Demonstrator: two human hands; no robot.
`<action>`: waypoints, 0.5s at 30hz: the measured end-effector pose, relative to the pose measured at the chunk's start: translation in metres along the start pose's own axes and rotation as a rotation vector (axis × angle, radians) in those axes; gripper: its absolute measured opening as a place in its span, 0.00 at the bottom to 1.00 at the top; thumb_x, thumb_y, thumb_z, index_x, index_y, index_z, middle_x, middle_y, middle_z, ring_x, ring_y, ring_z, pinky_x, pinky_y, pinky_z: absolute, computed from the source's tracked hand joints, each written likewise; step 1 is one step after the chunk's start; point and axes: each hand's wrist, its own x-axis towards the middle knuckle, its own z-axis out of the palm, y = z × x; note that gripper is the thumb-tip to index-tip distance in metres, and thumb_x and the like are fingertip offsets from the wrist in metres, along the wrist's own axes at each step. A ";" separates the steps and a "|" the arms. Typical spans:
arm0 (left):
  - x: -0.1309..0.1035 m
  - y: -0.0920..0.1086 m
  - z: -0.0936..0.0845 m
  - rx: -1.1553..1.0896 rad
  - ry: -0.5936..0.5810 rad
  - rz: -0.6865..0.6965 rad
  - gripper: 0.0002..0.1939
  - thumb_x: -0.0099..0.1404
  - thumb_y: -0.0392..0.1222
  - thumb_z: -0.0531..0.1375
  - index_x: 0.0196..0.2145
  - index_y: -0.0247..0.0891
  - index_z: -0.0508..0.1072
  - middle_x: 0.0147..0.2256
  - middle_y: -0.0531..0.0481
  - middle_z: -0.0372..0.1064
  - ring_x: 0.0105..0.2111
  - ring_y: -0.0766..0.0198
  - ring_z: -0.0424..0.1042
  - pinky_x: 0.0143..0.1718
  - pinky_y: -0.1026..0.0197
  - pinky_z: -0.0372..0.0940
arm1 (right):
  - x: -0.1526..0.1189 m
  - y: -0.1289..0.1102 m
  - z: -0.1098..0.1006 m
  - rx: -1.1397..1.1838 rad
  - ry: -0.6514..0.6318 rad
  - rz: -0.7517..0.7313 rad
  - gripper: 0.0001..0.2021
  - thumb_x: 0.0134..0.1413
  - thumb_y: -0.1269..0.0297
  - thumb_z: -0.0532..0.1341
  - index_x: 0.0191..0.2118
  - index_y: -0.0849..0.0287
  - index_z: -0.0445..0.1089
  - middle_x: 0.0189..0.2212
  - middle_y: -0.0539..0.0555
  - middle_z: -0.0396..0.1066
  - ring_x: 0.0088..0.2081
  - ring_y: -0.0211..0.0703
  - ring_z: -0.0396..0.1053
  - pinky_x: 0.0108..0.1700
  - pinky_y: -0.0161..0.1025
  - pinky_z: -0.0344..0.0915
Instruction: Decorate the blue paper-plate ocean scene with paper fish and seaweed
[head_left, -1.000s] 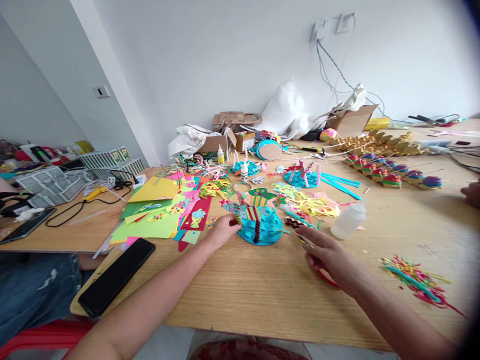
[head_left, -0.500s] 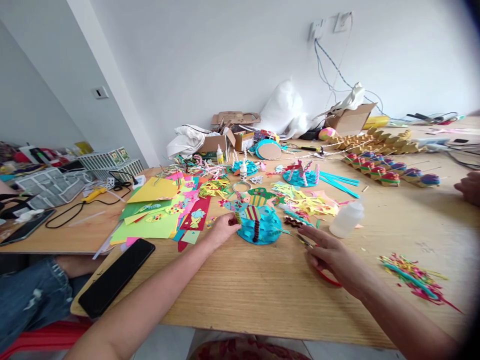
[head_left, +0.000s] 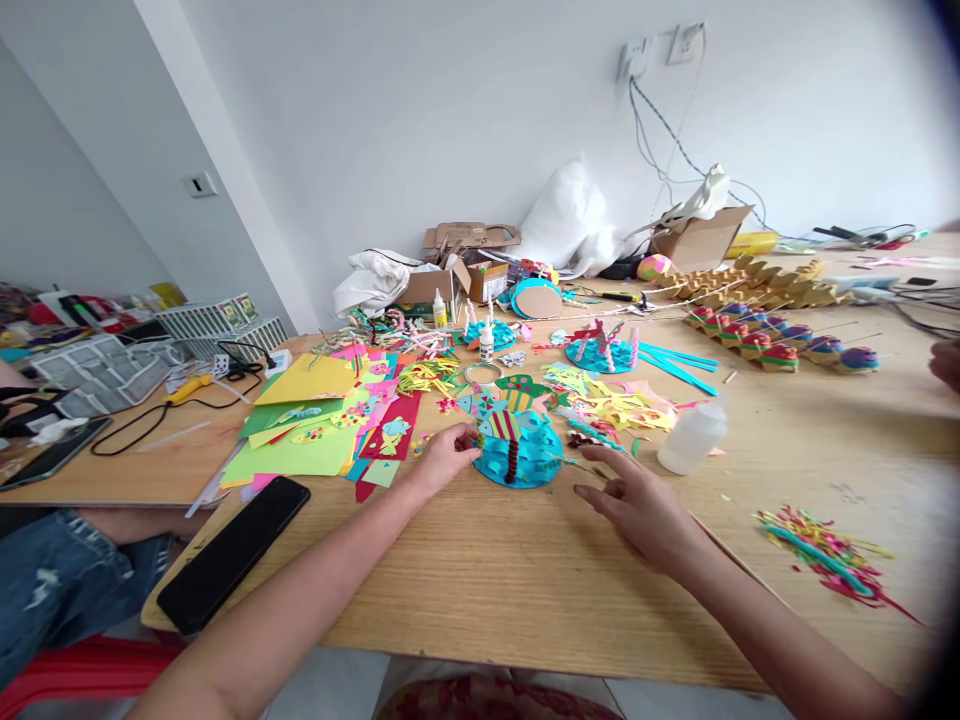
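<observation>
My left hand [head_left: 450, 458] is closed at the left edge of a round blue craft base [head_left: 536, 460], its fingertips pinching the yellow-green post there. Paper fish [head_left: 504, 424] with stripes stand over the base, and a dark twisted post [head_left: 512, 462] is at its front. To the right, my right hand [head_left: 641, 505] hovers palm down, thumb and index finger apart. A thin stick [head_left: 739, 567] shows beside my right forearm; its part near the hand is hidden. The scissors are not visible.
A translucent bottle [head_left: 694, 440] stands right of my right hand. Colored paper [head_left: 300, 450] and a black phone [head_left: 232, 555] lie left. Shredded paper [head_left: 825, 550] is at the right. Another person's hand [head_left: 946, 365] shows at the far right, and a person's jeans [head_left: 52, 580] at the left.
My right hand has shifted slightly left, its thumb now extended. The red-handled scissors under it have gone from view, and the stick now shows. The fish have tilted slightly. The other person's hand moved right.
</observation>
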 end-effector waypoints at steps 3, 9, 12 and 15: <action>0.000 -0.001 0.000 0.000 -0.001 0.005 0.09 0.49 0.34 0.61 0.32 0.35 0.70 0.23 0.57 0.62 0.24 0.70 0.62 0.27 0.68 0.57 | 0.007 -0.006 0.000 -0.188 0.114 -0.204 0.18 0.47 0.56 0.59 0.44 0.56 0.68 0.43 0.58 0.70 0.28 0.42 0.70 0.32 0.41 0.67; 0.001 -0.002 0.000 -0.007 -0.014 0.016 0.08 0.49 0.35 0.61 0.30 0.34 0.71 0.22 0.57 0.60 0.24 0.70 0.60 0.26 0.68 0.55 | 0.018 -0.014 0.000 -0.419 0.147 -0.372 0.12 0.53 0.59 0.55 0.39 0.57 0.72 0.38 0.58 0.72 0.42 0.51 0.68 0.40 0.44 0.65; 0.001 -0.002 0.000 -0.012 -0.014 0.016 0.07 0.49 0.36 0.61 0.29 0.33 0.71 0.21 0.58 0.59 0.23 0.70 0.59 0.25 0.68 0.54 | 0.022 -0.014 -0.002 -0.373 0.129 -0.371 0.12 0.54 0.60 0.54 0.35 0.56 0.73 0.35 0.56 0.73 0.38 0.48 0.69 0.37 0.41 0.64; 0.002 -0.003 0.001 -0.016 -0.005 0.014 0.06 0.49 0.35 0.61 0.28 0.33 0.71 0.22 0.57 0.60 0.23 0.70 0.60 0.26 0.68 0.55 | 0.026 -0.013 -0.006 -0.281 0.105 -0.286 0.12 0.53 0.61 0.54 0.34 0.56 0.74 0.34 0.54 0.74 0.35 0.45 0.70 0.34 0.37 0.63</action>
